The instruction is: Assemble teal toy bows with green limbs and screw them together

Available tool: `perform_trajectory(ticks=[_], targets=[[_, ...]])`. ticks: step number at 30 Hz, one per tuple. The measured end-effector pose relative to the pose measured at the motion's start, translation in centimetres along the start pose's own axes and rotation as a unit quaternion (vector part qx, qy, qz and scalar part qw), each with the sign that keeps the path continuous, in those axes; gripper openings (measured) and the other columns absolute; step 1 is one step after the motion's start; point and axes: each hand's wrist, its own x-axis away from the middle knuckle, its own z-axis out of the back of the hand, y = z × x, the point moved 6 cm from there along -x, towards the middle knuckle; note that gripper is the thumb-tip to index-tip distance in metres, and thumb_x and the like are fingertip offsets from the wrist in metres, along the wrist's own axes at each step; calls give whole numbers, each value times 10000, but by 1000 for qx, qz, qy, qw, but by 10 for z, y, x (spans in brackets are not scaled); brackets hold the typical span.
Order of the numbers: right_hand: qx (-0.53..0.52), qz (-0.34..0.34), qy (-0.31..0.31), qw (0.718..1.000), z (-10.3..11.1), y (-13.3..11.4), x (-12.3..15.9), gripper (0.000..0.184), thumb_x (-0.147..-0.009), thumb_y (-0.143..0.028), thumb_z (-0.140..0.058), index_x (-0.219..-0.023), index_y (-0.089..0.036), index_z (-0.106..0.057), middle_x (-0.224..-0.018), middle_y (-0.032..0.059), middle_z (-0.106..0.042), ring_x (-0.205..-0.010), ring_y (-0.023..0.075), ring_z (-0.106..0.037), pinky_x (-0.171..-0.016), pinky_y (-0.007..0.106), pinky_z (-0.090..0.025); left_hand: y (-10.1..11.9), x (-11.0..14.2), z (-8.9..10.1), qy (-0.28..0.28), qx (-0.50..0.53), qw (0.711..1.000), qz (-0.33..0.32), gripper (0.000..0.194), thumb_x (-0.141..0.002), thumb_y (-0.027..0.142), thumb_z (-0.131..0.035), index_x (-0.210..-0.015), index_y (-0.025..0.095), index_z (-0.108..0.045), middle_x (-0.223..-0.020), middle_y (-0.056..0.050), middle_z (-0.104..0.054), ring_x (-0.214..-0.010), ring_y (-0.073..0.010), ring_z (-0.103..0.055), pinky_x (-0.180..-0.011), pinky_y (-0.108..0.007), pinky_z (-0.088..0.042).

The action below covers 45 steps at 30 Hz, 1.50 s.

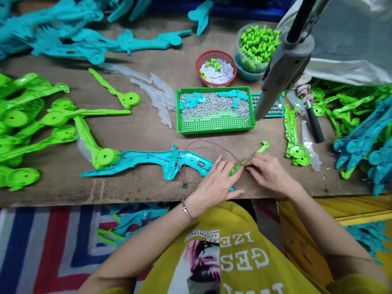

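Mustard shirt front [241,249] nearest, below green tray [216,131]. Off the tray's lower-right corner, right hand [271,169] pinches slim green part [263,146], thin wires [197,140] running to the fingertips. Left hand [218,179] lies over end of blue shell [148,158], below tray; grip hidden, cannot tell. Part probably light, stiff, slick; wires fragile. Best held by edges.

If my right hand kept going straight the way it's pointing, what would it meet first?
Probably your left hand, close ahead of the right hand at the green piece; exact depth is unclear.
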Motion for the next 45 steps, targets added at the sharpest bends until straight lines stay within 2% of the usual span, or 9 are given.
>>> perform_trajectory(ticks=[7, 16, 21, 28, 33, 36, 39, 42, 45], targets=[[-12, -35, 48, 998, -2, 4, 8, 98, -945, -184, -526, -925, -199, -621, -872, 78, -672, -820, 220, -622, -746, 351, -474, 1, -1, 1, -28, -26, 999, 15, 807, -904, 640, -548, -1512, 137, -377, -1223, -145, -574, -1154, -303, -526, -1120, -473, -340], [-67, -126, 102, 984, 3, 18, 2, 111, -933, -246, -562, -838, -208, -604, -764, 45, -631, -653, 166, -586, -628, 304, -472, 3, -7, 6, -69, -51, 996, 0, 860, -900, 667, -522, -1520, 90, -372, -1281, -179, -558, -1212, -331, -508, -1093, -459, -355], [-72, -152, 119, 979, 1, 17, 1, 106, -920, -243, -574, -832, -204, -619, -762, 45, -643, -650, 162, -597, -653, 305, -496, 5, -9, 5, -83, -62, 994, -17, 885, -900, 648, -546, -1526, 56, -344, -1244, -184, -585, -1189, -329, -530, -1087, -474, -363], [-141, -240, 129, 952, 3, 36, 19, 91, -867, -293, -633, -855, -202, -636, -797, 37, -661, -626, 152, -603, -593, 291, -504, 4, -15, 6, -81, -90, 992, -30, 867, -846, 714, -560, -1452, 101, -461, -1330, -190, -549, -1152, -323, -527, -1007, -441, -419], [-157, -255, 159, 941, 3, 43, 22, 82, -847, -273, -613, -879, -207, -649, -816, 40, -683, -669, 165, -631, -638, 310, -531, 5, -16, 10, -89, -87, 991, -55, 827, -850, 721, -550, -1422, 125, -513, -1389, -173, -532, -1085, -297, -527, -894, -416, -454], [-153, -278, 169, 933, 3, 45, 17, 88, -804, -231, -612, -887, -209, -633, -727, 16, -666, -605, 154, -607, -611, 300, -523, 9, -18, 13, -66, -96, 987, -111, 721, -892, 672, -540, -1383, 144, -563, -1447, -143, -509, -1208, -304, -492, -1017, -449, -413], [-181, -297, 174, 921, 1, 51, 14, 106, -774, -225, -625, -878, -204, -626, -720, 12, -663, -605, 151, -607, -616, 297, -524, 11, -23, 15, -41, -112, 979, -168, 652, -894, 668, -547, -1303, 166, -624, -1492, -111, -490, -1357, -302, -413, -1182, -481, -285], [-248, -304, 181, 902, -1, 58, 14, 120, -762, -275, -660, -852, -202, -627, -753, 21, -673, -639, 153, -617, -620, 296, -531, 8, -29, 16, -40, -91, 977, -186, 618, -857, 702, -574, -1176, 186, -685, -1380, -104, -589, -1342, -306, -450, -1232, -532, -207], [-343, -303, 186, 870, -1, 63, 15, 182, -732, -336, -726, -810, -206, -626, -746, 16, -675, -664, 157, -638, -658, 313, -559, 4, -32, 17, -41, -57, 981, -180, 584, -820, 711, -617, -1092, 202, -704, -1315, -94, -629, -1298, -303, -494, -1238, -547, -196]])
